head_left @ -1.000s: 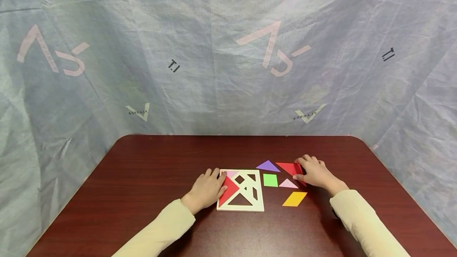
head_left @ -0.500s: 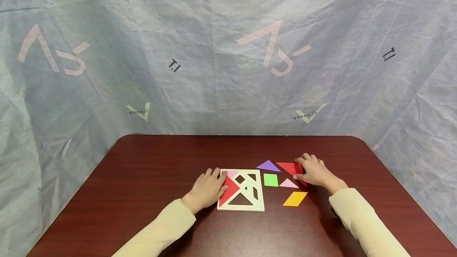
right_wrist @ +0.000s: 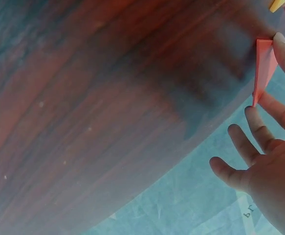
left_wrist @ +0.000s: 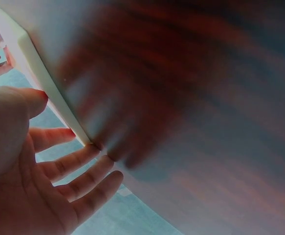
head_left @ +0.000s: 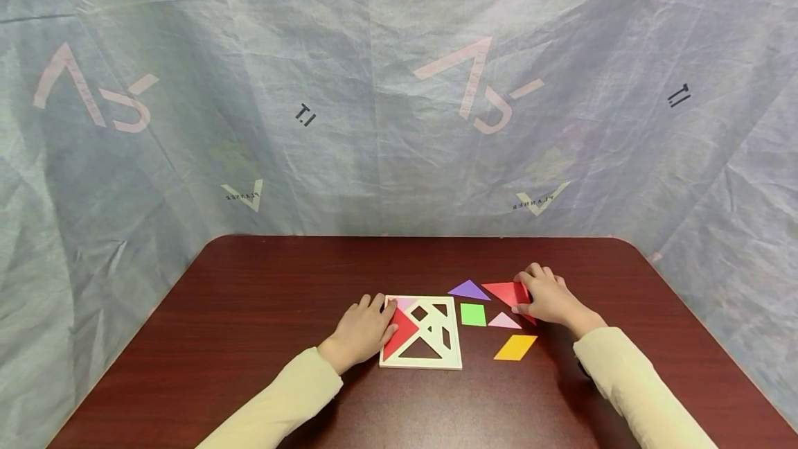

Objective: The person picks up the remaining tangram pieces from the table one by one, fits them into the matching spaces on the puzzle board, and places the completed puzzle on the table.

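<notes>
A cream square puzzle frame (head_left: 454, 364) lies on the dark red table (head_left: 249, 338), with a red triangle (head_left: 401, 332) set in its left side. My left hand (head_left: 361, 330) rests flat against the frame's left edge (left_wrist: 44, 83), fingers straight. My right hand (head_left: 547, 298) pinches a large red triangle (head_left: 505, 292) between thumb and fingers, tipping its right edge (right_wrist: 264, 68) off the table. Loose beside it lie a purple triangle (head_left: 467, 290), a green square (head_left: 472, 314), a pink triangle (head_left: 503, 321) and a yellow parallelogram (head_left: 515, 347).
A wrinkled grey-blue sheet (head_left: 374, 102) hangs behind the table's far edge. The table's rounded corners are at the back left and back right. A small pink piece (head_left: 405, 303) sits in the frame's top-left corner.
My right hand has curled slightly tighter on the large red triangle and shifted a little away from me. The left hand and frame have not moved.
</notes>
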Motion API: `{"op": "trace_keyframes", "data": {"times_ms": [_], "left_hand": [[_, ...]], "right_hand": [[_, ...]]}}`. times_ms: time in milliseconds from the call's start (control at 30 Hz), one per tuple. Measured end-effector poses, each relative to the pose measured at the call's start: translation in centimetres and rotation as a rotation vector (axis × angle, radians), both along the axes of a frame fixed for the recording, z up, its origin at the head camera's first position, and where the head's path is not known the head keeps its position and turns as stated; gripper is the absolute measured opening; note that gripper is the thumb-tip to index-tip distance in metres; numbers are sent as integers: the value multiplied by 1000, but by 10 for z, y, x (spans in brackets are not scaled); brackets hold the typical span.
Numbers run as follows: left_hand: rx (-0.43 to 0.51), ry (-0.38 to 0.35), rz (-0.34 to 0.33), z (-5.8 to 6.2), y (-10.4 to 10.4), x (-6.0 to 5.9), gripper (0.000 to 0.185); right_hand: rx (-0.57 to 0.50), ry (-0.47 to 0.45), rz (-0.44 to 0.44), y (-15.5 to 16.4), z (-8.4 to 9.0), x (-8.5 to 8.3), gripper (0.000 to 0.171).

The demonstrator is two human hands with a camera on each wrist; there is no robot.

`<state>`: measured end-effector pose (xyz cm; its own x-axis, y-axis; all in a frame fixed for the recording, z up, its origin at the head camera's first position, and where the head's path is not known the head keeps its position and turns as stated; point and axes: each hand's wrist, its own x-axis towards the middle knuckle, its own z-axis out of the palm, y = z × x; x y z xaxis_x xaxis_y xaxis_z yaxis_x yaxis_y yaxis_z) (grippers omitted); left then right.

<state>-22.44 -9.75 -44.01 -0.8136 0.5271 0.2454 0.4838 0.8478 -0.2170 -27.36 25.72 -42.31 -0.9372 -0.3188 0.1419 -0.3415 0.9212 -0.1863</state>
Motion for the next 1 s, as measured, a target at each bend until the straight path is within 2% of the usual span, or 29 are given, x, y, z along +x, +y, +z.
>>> {"op": "trace_keyframes", "data": {"times_ms": [267,567,1000], "left_hand": [[8,6,-3,2,0,1,44],[7,-7,-1,1,0,0,44],[8,-15,-6,0,-1,-1,43]], "right_hand": [[38,3,-1,0,0,-2,56],[34,85,33,2,-2,-3,53],[-15,157,48,-3,1,-1,21]]}}
